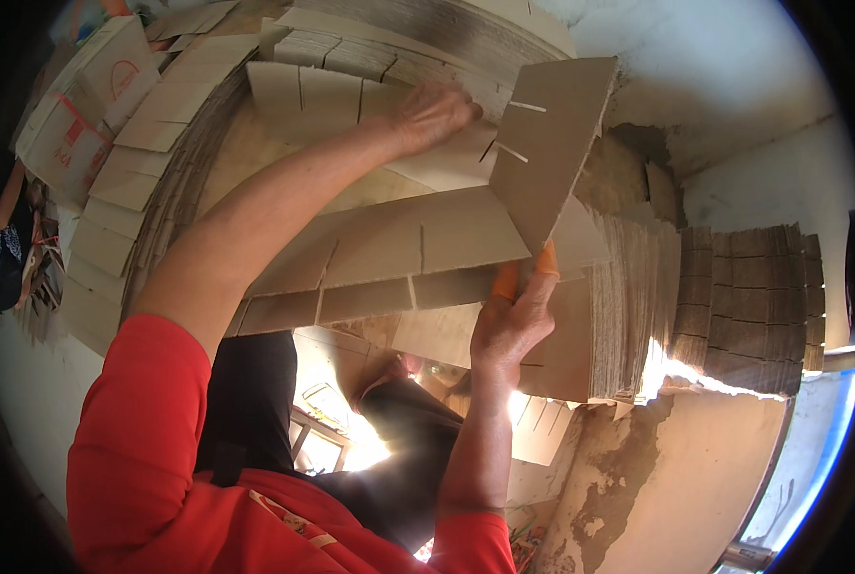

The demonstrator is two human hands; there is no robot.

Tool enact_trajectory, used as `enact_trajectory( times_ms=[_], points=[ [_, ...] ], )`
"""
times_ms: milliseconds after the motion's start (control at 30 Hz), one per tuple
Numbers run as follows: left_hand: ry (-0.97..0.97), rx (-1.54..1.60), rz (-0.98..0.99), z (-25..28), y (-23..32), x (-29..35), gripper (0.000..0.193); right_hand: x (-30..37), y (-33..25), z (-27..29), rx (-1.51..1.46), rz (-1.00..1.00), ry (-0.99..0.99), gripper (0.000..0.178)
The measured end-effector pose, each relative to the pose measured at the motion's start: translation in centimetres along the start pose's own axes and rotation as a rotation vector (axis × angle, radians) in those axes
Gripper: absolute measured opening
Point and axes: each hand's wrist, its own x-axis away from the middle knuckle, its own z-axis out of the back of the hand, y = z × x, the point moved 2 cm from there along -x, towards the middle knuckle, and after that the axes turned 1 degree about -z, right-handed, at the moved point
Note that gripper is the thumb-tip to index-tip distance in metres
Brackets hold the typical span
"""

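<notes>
My right hand point(514, 320) wears orange covers on two fingertips. It pinches the near lower corner of a slotted cardboard divider strip point(554, 134), which stands tilted up. Long slotted cardboard strips point(375, 239) run to the left from that corner, one below the other. At the far side, my left hand point(437, 115) is closed, fingers curled over the upper edge of another slotted cardboard strip point(322, 100). Its fingertips are partly hidden.
Stacked cardboard strips point(628, 297) stand close on the right, with darker bundles point(741, 297) beyond. More stacks lie at the back point(389, 43) and along the left point(145, 177). A white carton point(88, 110) sits far left, near another person's arm point(5, 206).
</notes>
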Motion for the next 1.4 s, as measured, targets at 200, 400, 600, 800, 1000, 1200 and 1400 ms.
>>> enact_trajectory(
  times_ms=[200,400,600,800,1000,1200,1400],
  points=[
    [0.032,0.148,-0.018,0.6,0.6,0.9,0.008,-0.2,-0.6,0.8,-0.076,-0.113,-0.073,0.042],
    [0.085,0.334,-0.054,2.7,2.7,1.1,0.01,0.2,0.0,0.1,0.01,-0.127,-0.105,0.037],
    [0.108,0.436,-0.091,4.7,4.7,1.8,0.01,0.3,0.4,-0.1,0.03,-0.163,-0.175,0.041],
    [0.14,0.522,-0.072,7.8,5.9,2.9,0.007,1.1,1.7,-1.0,0.102,-0.08,-0.181,0.045],
    [-0.23,0.888,0.37,10.5,4.4,0.7,0.039,1.4,1.8,-0.6,0.094,-0.077,-0.124,0.044],
    [-0.355,0.205,0.303,6.0,0.8,-2.9,0.038,1.6,1.4,-0.1,0.092,-0.114,-0.126,0.043],
    [-0.157,-0.001,0.089,-2.1,-0.8,-1.1,0.031,1.6,1.3,-0.2,0.078,-0.134,-0.048,0.043]
  ],
)
